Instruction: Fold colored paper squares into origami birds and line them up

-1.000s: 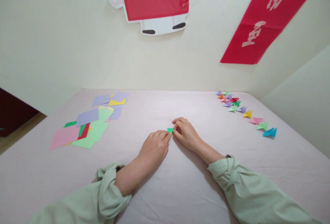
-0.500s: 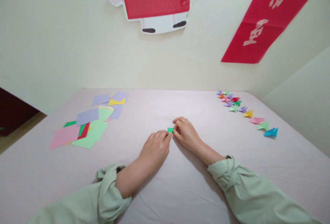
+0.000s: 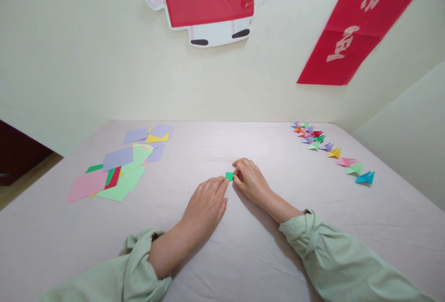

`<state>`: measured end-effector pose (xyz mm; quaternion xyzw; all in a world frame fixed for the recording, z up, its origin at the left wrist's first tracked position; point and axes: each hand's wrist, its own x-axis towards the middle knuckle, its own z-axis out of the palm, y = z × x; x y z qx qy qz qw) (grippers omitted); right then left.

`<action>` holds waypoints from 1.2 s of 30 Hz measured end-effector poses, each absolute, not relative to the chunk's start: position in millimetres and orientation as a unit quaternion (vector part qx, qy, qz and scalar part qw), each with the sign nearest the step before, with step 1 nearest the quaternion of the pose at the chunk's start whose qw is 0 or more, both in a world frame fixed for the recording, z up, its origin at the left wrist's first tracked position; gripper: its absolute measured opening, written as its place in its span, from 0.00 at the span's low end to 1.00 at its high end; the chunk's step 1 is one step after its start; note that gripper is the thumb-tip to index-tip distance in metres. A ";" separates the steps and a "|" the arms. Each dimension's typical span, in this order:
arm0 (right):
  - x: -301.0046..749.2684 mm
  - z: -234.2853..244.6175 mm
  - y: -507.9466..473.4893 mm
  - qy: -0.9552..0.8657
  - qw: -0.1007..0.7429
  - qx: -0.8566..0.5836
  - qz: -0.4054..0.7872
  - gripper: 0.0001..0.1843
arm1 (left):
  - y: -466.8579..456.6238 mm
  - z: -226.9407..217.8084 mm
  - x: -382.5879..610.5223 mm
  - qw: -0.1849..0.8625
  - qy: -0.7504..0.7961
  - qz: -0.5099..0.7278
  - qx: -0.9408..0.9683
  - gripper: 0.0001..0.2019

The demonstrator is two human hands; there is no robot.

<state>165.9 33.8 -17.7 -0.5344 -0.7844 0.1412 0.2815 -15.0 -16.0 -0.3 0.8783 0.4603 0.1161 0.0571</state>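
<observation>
A red banner [image 3: 361, 28], perhaps paper, decorates the wall [image 3: 208, 84].

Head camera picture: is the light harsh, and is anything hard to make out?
Head view: soft light, faint shadow beside the right hand; head view again: green paper too small to show folds clearly, lettering on the red banner illegible.

Head view. Small green paper [image 3: 229, 176] lies on pale cloth [image 3: 208, 149], mid-table. Right hand [image 3: 252, 182]: thumb and forefinger together at the paper's right edge. Left hand [image 3: 206, 203]: palm down, fingers extended, tips at the paper's lower left side; thumb apart from the forefinger. Both sleeves pale green, pushed back. Far left: loose coloured sheets [image 3: 86, 187], overlapping. Far right: folded paper figures [image 3: 365, 178] in a line, bunched toward the wall [image 3: 215, 88]. On the wall: red banner [image 3: 344, 47], white lettering.
</observation>
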 end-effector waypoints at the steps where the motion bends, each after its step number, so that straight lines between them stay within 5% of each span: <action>1: 166.0 -18.2 34.1 -0.784 0.281 -0.535 0.143 0.07 | -14.6 -1.4 -14.1 0.061 0.448 0.117 0.884 0.20; 10: 183.2 -6.6 32.2 -0.767 0.327 -0.522 0.176 0.10 | -9.4 -8.0 -10.0 0.055 0.441 0.087 0.891 0.23; 21: 169.4 1.3 -6.8 -0.840 0.127 -0.525 0.045 0.16 | -11.0 -8.1 -10.6 0.047 0.443 0.099 0.890 0.21; 36: 170.1 -2.6 -11.3 -0.830 0.079 -0.550 -0.039 0.12 | -14.1 -0.5 -13.2 0.037 0.463 0.080 0.882 0.21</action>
